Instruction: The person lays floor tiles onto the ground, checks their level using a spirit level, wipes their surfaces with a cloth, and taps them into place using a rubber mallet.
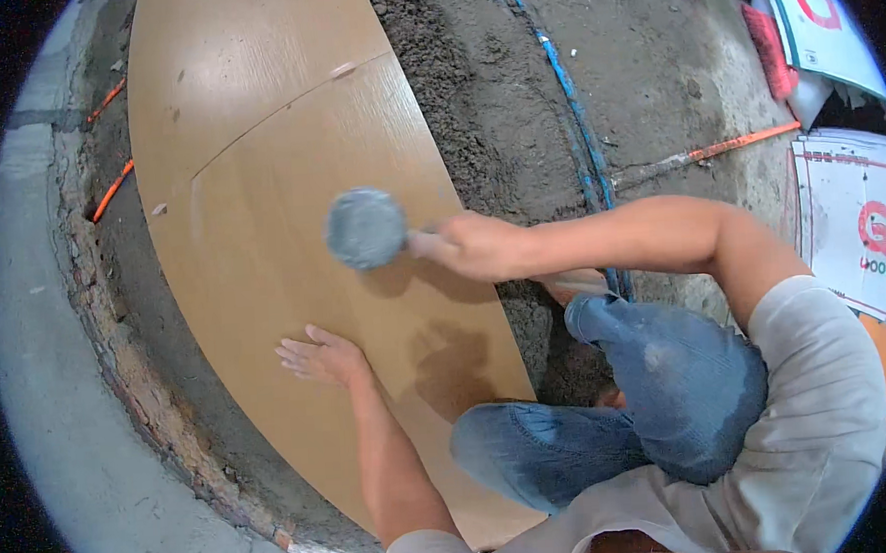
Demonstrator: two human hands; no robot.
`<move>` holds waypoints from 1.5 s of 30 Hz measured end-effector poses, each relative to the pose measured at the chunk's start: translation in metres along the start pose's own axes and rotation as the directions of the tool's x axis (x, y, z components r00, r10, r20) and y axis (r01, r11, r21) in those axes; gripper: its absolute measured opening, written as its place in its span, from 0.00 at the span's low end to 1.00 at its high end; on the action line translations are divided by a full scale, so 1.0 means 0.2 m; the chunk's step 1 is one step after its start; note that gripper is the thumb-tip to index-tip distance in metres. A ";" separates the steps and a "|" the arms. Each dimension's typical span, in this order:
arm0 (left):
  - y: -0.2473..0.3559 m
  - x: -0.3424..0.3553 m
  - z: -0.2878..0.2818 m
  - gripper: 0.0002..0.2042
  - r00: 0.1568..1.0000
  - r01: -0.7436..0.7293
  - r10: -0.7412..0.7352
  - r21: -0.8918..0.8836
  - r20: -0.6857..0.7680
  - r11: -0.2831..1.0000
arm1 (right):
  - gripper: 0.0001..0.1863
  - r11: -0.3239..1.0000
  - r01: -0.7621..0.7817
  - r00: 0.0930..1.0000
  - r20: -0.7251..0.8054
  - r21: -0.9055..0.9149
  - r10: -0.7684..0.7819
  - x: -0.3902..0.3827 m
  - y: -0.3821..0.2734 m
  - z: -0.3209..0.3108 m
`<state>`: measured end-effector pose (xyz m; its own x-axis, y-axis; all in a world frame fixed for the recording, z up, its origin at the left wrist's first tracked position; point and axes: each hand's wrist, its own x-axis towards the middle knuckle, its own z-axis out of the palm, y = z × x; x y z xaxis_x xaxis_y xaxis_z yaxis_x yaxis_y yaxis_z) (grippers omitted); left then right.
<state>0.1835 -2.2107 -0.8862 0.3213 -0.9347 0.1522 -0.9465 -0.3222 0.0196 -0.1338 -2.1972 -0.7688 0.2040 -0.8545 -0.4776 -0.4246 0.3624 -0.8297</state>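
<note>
My right hand (pixel 476 245) grips the short handle of a mallet with a round grey head (pixel 365 228), slightly blurred. The mallet head is over a large, glossy tan wood-look tile (pixel 263 276); I cannot tell whether it touches the surface. Lower down, my left hand (pixel 324 358) rests on the same tile with its fingers stretched out, holding nothing. A thin dark joint line crosses the tan surface farther away, with a small pale clip-like piece (pixel 342 71) on it. Another small pale piece (pixel 160 209) sits at the tile's left edge.
Loose grey mortar (pixel 443 86) runs along the tile's right edge. Blue pipes (pixel 563 80) and an orange pipe (pixel 742 144) lie in the floor beyond. White printed bags (pixel 851 215) are at the right. A rough wall base (pixel 139 393) borders the left side, with orange conduit (pixel 113 191) nearby.
</note>
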 end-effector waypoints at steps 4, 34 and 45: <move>0.04 -0.01 -0.02 0.30 0.999 0.014 -0.018 -0.084 -0.044 0.996 | 0.30 0.997 0.069 0.997 -0.031 -0.020 -0.069 0.17 -0.09 0.09; -0.02 0.19 -0.06 0.35 0.987 -0.030 0.047 -0.109 0.156 0.994 | 0.27 0.990 0.110 0.992 -0.043 -0.089 -0.115 1.03 -0.65 0.58; -0.02 0.18 -0.02 0.35 0.990 -0.044 0.039 0.035 0.133 0.998 | 0.26 0.997 0.078 0.983 -0.163 -0.011 -0.079 0.94 -0.57 0.41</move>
<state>0.1979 -2.2428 -0.8768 0.2857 -0.9581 0.0200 -0.9580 -0.2861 -0.0222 0.0261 -2.3681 -0.7871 0.0903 -0.9297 -0.3571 -0.4173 0.2903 -0.8612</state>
